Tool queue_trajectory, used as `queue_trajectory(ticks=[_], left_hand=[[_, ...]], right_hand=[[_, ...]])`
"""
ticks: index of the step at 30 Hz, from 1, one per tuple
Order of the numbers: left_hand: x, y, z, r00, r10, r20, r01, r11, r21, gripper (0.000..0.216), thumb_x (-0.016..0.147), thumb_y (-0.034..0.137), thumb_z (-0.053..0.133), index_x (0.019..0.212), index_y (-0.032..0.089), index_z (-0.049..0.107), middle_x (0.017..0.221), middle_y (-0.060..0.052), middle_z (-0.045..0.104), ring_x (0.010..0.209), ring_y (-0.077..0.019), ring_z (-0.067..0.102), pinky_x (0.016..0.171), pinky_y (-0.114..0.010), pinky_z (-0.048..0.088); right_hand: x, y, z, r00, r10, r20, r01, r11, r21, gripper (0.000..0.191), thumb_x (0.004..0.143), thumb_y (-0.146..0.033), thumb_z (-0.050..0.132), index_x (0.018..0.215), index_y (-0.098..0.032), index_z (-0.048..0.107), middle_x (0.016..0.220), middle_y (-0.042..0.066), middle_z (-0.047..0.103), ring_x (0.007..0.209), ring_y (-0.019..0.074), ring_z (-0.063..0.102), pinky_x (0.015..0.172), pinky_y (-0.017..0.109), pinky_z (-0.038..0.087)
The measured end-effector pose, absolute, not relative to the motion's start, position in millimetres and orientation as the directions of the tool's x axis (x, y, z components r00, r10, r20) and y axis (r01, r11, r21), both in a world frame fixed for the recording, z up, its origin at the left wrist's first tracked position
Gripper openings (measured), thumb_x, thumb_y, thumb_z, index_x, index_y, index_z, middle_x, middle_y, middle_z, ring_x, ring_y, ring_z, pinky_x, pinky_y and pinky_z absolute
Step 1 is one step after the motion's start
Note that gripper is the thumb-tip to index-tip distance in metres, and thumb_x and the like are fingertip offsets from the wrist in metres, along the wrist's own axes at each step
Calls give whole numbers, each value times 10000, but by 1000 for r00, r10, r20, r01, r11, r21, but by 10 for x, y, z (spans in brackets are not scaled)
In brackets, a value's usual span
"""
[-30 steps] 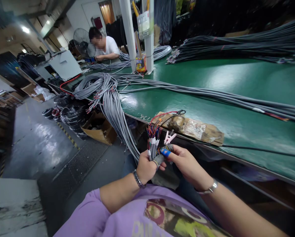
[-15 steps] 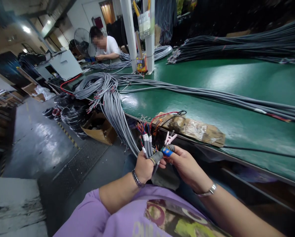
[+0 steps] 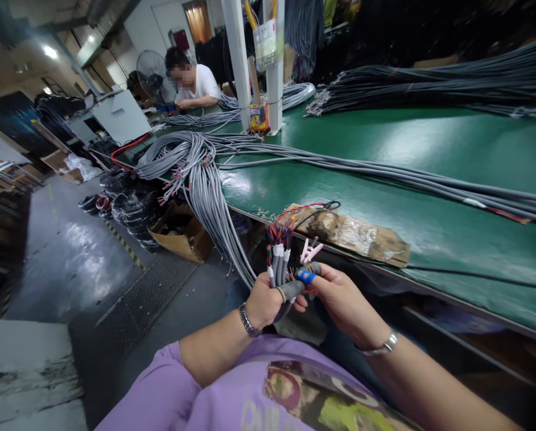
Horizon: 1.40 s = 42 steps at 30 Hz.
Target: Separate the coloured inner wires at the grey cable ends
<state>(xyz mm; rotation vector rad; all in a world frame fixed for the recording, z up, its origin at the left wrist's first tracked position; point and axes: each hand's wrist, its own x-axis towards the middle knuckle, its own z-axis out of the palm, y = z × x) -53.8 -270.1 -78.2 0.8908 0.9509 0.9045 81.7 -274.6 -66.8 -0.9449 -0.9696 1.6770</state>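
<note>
My left hand [image 3: 268, 302] is wrapped round a bundle of grey cables [image 3: 278, 272], whose upper ends have white bands and fan out into thin coloured wires [image 3: 280, 233]. A grey finger cover is on its thumb. Close beside it, my right hand [image 3: 335, 293] pinches thin wires at the cable bundle's right side; the exact grip is partly hidden by the fingers. Blue tape wraps the right thumb, and a grey cover is on a finger. Just beyond the right fingertips, a pale pink clip [image 3: 311, 251] stands at the table edge.
Long grey cables [image 3: 339, 160] lie across the green table [image 3: 362, 137] and hang over its near edge at left. A taped wooden board [image 3: 362, 236] lies along the edge. Dark cables [image 3: 429, 84] are piled behind. A co-worker [image 3: 198, 87] sits far left; a cardboard box [image 3: 182, 236] is below.
My left hand and the cable bundle have shifted slightly right, closer to the right hand. The coloured wire ends now stand nearer the clip. The right hand has barely moved.
</note>
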Motion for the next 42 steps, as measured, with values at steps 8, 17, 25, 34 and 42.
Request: queue_trajectory(ticks=[8, 17, 25, 34, 42], left_hand=[[-501, -2715, -740, 223, 936, -271, -322, 334, 886, 469, 527, 506, 812, 630, 96, 611, 482, -35, 596, 408, -113, 545, 448, -234, 467], [-430, -2707, -687, 152, 959, -239, -364, 279, 889, 445, 547, 478, 805, 659, 96, 605, 500, -36, 607, 423, -130, 563, 446, -253, 482], [-471, -2699, -698, 271, 926, -265, -302, 343, 889, 446, 546, 464, 811, 680, 68, 653, 515, -47, 615, 418, -119, 558, 450, -248, 491], [-512, -2704, -750, 320, 907, -274, -207, 349, 914, 420, 585, 453, 787, 674, 64, 656, 504, -53, 610, 408, -126, 557, 438, -247, 481], [-533, -2701, -784, 329, 903, -276, -192, 350, 917, 401, 590, 451, 782, 648, 82, 635, 497, -50, 616, 388, -126, 553, 421, -235, 466]], right_hand=[[830, -2740, -668, -310, 941, -136, -421, -264, -868, 218, 791, -366, 679, 717, -190, 574, 552, -2, 596, 506, 139, 546, 553, 286, 422], [1094, -2549, -957, -183, 923, -337, -556, -380, -739, 292, 797, -482, 643, 786, -191, 678, 725, 31, 655, 611, 128, 583, 613, 258, 519], [1080, -2546, -924, -358, 888, -289, -537, -449, -714, 241, 675, -295, 790, 874, -184, 712, 870, 41, 719, 645, 112, 606, 637, 252, 504], [1014, -2593, -776, -396, 890, -226, -442, -401, -803, 280, 626, -317, 833, 796, -163, 672, 665, 10, 671, 524, 122, 580, 557, 279, 448], [977, -2620, -777, -326, 917, -232, -424, -361, -831, 353, 580, -351, 849, 795, -181, 627, 643, 7, 668, 519, 148, 590, 540, 294, 441]])
